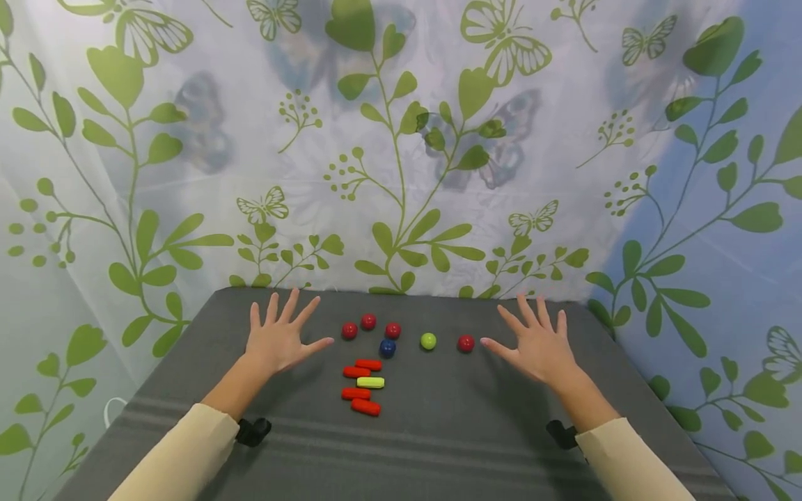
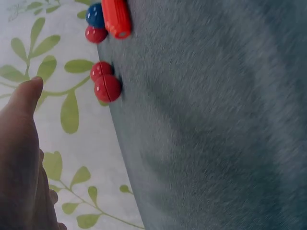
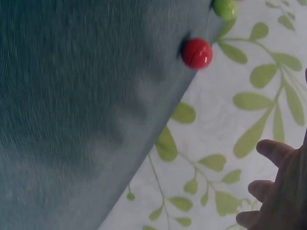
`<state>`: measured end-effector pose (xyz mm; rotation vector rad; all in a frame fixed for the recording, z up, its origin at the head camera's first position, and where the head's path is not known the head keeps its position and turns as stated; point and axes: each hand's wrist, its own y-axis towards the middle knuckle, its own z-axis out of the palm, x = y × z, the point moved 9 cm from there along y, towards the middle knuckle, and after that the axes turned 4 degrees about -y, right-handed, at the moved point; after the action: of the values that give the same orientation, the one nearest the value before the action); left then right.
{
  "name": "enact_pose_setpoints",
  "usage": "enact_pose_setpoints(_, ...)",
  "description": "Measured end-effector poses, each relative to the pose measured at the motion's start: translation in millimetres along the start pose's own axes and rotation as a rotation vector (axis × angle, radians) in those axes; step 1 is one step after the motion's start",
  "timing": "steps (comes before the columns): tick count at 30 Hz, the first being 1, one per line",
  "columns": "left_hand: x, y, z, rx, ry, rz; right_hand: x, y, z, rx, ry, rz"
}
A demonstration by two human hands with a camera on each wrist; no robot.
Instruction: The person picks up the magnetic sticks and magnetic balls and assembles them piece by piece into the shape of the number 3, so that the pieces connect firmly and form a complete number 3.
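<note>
Both hands are held over the grey table with fingers spread and nothing in them. The left hand (image 1: pixel 276 342) is left of a loose group of shiny balls; its thumb points toward a red ball (image 1: pixel 349 330). Beside that are another red ball (image 1: pixel 368 321), a third red ball (image 1: pixel 392 330) and a dark blue ball (image 1: pixel 388 348). A lime green ball (image 1: pixel 428 341) lies farther right. My right hand (image 1: pixel 540 349) is nearest a lone red ball (image 1: pixel 466 343), apart from it. Below the balls lie several short red ridged cylinders (image 1: pixel 365 407) and one yellow-green cylinder (image 1: pixel 370 383).
The dark grey tabletop (image 1: pixel 438 452) ends at the back against a hanging curtain (image 1: pixel 401 160) printed with green leaves and butterflies. Curtain also hangs on both sides. A white cable loop (image 1: pixel 113 410) shows by the left edge. Black straps (image 1: pixel 253 432) are on both wrists.
</note>
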<state>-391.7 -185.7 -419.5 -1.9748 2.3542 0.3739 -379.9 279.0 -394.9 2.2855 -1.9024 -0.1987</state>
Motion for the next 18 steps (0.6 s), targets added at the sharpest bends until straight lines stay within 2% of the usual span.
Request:
enact_pose_setpoints(13,-22.4,-35.6,8.1,-0.053,-0.058,0.093,61,-30.0,18,-0.074,0.105,-0.078)
enact_pose_setpoints(18,-29.2,-47.7,16.2,-0.054,-0.102,0.134,89,-39.8,19,-0.098,0.156,-0.130)
